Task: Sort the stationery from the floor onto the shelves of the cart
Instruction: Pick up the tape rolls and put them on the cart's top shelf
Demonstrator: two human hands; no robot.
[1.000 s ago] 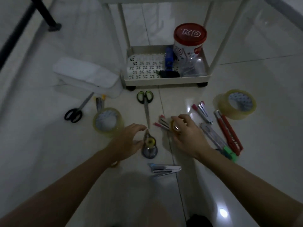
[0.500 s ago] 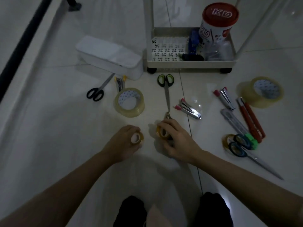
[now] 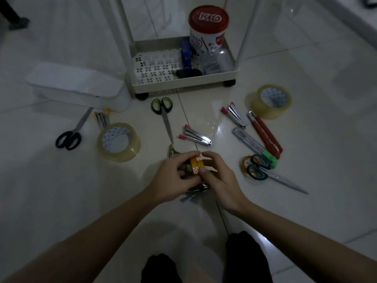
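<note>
From the head view we hold two small yellow tape rolls (image 3: 196,164) pressed together above the floor, our left hand (image 3: 173,178) and right hand (image 3: 219,176) both with a curled grip on them. The cart (image 3: 183,83) stands well beyond, green-handled scissors (image 3: 164,117) and a stapler (image 3: 195,136) lying between.

Bare forearms (image 3: 98,231), dark trousers (image 3: 246,260)

The cart (image 3: 183,82) is cut off above its lowest shelf. A stapler (image 3: 193,194) lies mostly hidden beneath both hands, whose holds stay unclear.
</note>
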